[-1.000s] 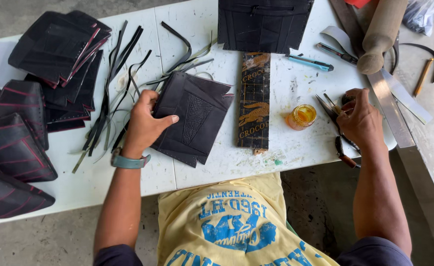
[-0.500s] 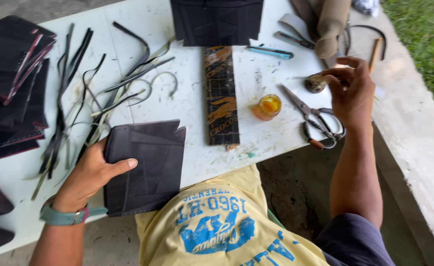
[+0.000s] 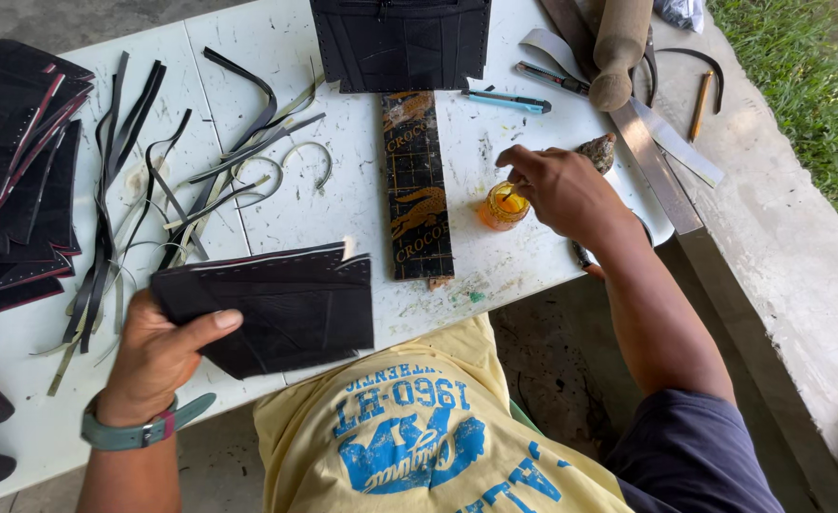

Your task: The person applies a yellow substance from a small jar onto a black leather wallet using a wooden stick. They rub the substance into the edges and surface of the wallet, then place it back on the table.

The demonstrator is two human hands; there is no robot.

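My left hand point(image 3: 158, 356) grips a flat black rubber wallet piece point(image 3: 276, 309) by its left end and lifts it just over the near edge of the white table point(image 3: 276, 204). My right hand point(image 3: 557, 185) is over a small glass jar of orange glue point(image 3: 503, 206), pinching a thin stick dipped into it. A black printed cutting board point(image 3: 417, 185) lies between the two hands. Scissors are mostly hidden under my right wrist.
Black rubber strips point(image 3: 134, 180) lie spread on the left, beside stacks of black sewn pieces point(image 3: 15, 142). At the back lie a large black panel point(image 3: 400, 43), a blue knife point(image 3: 506, 99), a wooden roller point(image 3: 618, 47), a metal ruler point(image 3: 657, 161) and a pencil point(image 3: 700, 104).
My right hand has come down from near the stone to the glue jar and dipped a stick in it. My left hand has pulled the black piece closer and turned it.
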